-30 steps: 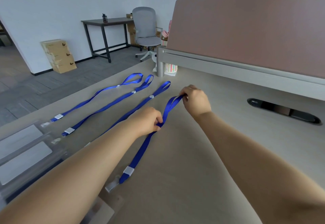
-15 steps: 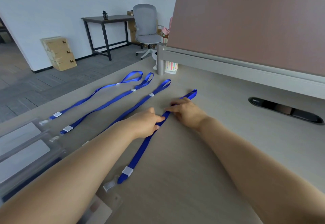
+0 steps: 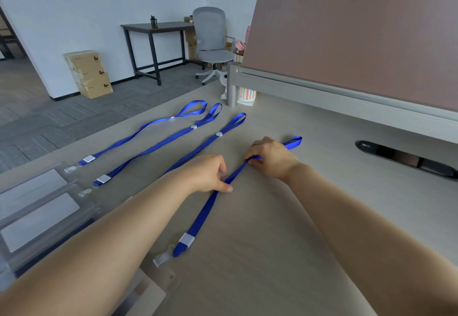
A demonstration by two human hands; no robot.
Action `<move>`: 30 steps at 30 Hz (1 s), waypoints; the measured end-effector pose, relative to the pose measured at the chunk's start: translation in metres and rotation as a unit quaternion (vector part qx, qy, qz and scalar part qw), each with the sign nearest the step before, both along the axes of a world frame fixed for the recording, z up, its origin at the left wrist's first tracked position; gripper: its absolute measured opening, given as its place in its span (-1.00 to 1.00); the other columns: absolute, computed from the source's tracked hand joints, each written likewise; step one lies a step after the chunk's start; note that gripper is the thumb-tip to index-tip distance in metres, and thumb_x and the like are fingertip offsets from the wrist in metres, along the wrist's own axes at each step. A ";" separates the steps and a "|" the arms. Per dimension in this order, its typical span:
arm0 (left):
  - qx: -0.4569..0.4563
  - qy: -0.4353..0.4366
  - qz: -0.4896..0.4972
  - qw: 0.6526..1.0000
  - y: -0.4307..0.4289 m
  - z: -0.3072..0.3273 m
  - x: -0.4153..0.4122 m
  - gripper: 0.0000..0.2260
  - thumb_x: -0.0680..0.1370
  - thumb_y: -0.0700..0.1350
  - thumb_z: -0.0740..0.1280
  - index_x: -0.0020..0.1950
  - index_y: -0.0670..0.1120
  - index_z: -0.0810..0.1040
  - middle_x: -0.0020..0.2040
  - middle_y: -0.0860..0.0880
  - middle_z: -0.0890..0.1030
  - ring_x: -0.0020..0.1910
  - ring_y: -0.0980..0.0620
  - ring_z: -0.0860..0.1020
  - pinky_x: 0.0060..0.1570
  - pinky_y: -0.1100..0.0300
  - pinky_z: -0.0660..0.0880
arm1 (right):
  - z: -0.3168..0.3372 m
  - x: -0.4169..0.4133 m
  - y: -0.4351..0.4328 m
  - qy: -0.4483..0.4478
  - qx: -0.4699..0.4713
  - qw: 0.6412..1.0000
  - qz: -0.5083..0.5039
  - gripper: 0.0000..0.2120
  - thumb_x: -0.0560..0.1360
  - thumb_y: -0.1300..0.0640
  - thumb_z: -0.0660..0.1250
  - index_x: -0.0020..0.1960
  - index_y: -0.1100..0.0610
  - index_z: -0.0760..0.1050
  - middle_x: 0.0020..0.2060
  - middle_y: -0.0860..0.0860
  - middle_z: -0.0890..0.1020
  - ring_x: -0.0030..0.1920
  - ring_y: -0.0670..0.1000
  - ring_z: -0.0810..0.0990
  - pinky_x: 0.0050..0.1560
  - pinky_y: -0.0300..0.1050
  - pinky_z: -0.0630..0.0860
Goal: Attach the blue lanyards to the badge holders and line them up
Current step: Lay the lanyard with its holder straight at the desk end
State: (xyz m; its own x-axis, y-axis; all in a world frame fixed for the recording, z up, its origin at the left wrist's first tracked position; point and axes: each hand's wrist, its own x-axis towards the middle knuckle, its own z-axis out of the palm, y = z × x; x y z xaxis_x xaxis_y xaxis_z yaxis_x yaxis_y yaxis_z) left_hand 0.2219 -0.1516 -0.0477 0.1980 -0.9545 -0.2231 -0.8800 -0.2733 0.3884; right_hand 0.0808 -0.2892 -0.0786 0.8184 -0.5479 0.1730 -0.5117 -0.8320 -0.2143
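Nearest the person, one blue lanyard [image 3: 203,214] lies stretched slantwise on the desk [image 3: 272,253], and both hands are on it. The right hand [image 3: 272,158] sits on the far part of the strap. Its fingers are curled down and pinch the strap just short of the loop [image 3: 295,140], which sticks out flat beyond the knuckles. The left hand [image 3: 209,174] rests nearer along the same strap. Its thumb tip is down on the strap and its fingers are loose and spread, not closed round it. From there the strap runs back toward the person to a white tag [image 3: 187,239] and a clear clip [image 3: 162,259], which lies on the desk. Whether that clip is joined to a holder cannot be told, since the left forearm covers that spot.

To the left, three lanyards [image 3: 158,145] lie side by side, roughly parallel and apart from each other, with their loops at the far end. Clear badge holders [image 3: 39,214] lie at the left edge, close together by the near ends of those straps.

A pink divider [image 3: 347,43] stands along the back of the desk, with a striped cup [image 3: 247,95] at its left end. A dark cable slot [image 3: 406,162] is set in the desk at right. Beyond are a grey chair [image 3: 210,43], a dark table [image 3: 158,28] and stacked boxes [image 3: 89,75].
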 end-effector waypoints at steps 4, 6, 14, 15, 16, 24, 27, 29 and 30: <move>-0.034 0.000 0.001 0.999 0.002 -0.002 -0.002 -0.70 0.46 -0.07 0.39 0.16 -0.08 0.47 -0.03 0.02 0.52 -0.07 0.07 0.48 -0.09 0.23 0.40 | 0.003 -0.001 0.001 -0.037 -0.016 0.999 -0.019 -0.82 0.45 0.26 0.27 0.00 0.16 0.60 -0.07 0.10 0.65 0.01 0.15 0.53 0.01 -0.07 0.45; -0.057 -0.026 -0.002 0.998 0.004 -0.001 -0.004 -0.75 0.47 -0.14 0.34 0.14 -0.09 0.50 -0.02 -0.01 0.57 -0.04 0.03 0.52 -0.05 0.19 0.46 | 0.004 -0.001 0.003 -0.038 -0.033 0.998 -0.026 -0.81 0.46 0.26 0.25 0.00 0.17 0.59 -0.07 0.09 0.66 0.01 0.15 0.54 -0.01 -0.04 0.47; -0.069 -0.143 -0.021 0.987 0.005 0.002 -0.004 -0.78 0.50 -0.19 0.28 0.11 -0.09 0.60 0.03 -0.07 0.65 0.01 -0.05 0.58 0.06 0.06 0.54 | 0.003 -0.001 0.005 0.002 -0.037 0.999 -0.025 -0.79 0.48 0.25 0.22 0.00 0.20 0.61 -0.02 0.12 0.61 0.04 0.16 0.53 0.01 -0.01 0.48; -0.068 -0.154 -0.033 0.985 0.005 0.002 -0.004 -0.74 0.50 -0.21 0.26 0.16 -0.08 0.58 0.07 -0.06 0.62 0.04 -0.06 0.57 0.06 0.07 0.53 | 0.002 -0.002 0.005 -0.005 -0.041 0.999 -0.027 -0.79 0.48 0.26 0.22 0.00 0.21 0.61 -0.02 0.14 0.60 0.02 0.17 0.54 0.00 0.00 0.48; -0.071 -0.162 -0.047 0.983 0.006 0.002 -0.004 -0.70 0.50 -0.23 0.25 0.21 -0.06 0.55 0.11 -0.05 0.58 0.06 -0.07 0.55 0.05 0.09 0.52 | 0.001 -0.002 0.006 -0.017 -0.043 0.998 -0.032 -0.80 0.47 0.26 0.22 -0.01 0.22 0.61 -0.02 0.15 0.58 -0.01 0.19 0.55 -0.03 0.01 0.49; -0.046 -0.112 -0.125 0.985 0.012 -0.007 0.002 -0.63 0.53 -0.10 0.22 0.35 0.02 0.42 -0.09 0.05 0.35 -0.10 0.04 0.45 -0.07 0.17 0.41 | -0.004 -0.004 0.006 0.028 -0.066 0.996 -0.051 -0.67 0.48 0.29 0.16 0.14 0.08 0.58 0.02 0.07 0.60 0.10 0.14 0.48 0.03 0.02 0.50; -0.042 -0.106 -0.126 0.985 0.010 -0.008 0.001 -0.67 0.60 -0.04 0.14 0.36 0.00 0.42 -0.02 0.00 0.41 -0.12 0.06 0.42 -0.12 0.20 0.36 | -0.003 -0.008 0.004 0.049 -0.071 0.993 -0.077 -0.66 0.52 0.26 0.13 0.20 0.09 0.54 0.13 0.06 0.56 0.19 0.12 0.40 0.14 0.03 0.46; -0.033 -0.098 -0.132 0.986 0.007 -0.007 0.000 -0.68 0.61 -0.05 0.13 0.36 -0.01 0.41 0.09 -0.02 0.47 -0.11 0.10 0.38 -0.10 0.23 0.33 | -0.005 -0.009 0.004 0.048 -0.052 0.993 -0.094 -0.68 0.54 0.23 0.12 0.23 0.12 0.50 0.24 0.07 0.47 0.26 0.13 0.38 0.22 0.01 0.42; -0.028 -0.093 -0.135 0.986 0.005 -0.006 0.000 -0.68 0.61 -0.05 0.14 0.35 -0.01 0.42 0.12 -0.02 0.48 -0.08 0.10 0.39 -0.08 0.23 0.35 | -0.005 -0.009 0.005 0.052 -0.038 0.993 -0.099 -0.68 0.55 0.22 0.10 0.25 0.13 0.48 0.26 0.08 0.45 0.27 0.13 0.40 0.22 -0.01 0.42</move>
State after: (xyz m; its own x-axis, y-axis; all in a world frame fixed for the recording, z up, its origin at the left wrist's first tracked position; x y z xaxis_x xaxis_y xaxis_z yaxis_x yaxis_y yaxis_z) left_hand 0.2220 -0.1467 -0.0533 -0.0329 -0.9877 -0.1531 -0.9753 -0.0017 0.2210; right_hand 0.0717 -0.2846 -0.0838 0.7122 -0.6878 0.1404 -0.6824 -0.7253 -0.0913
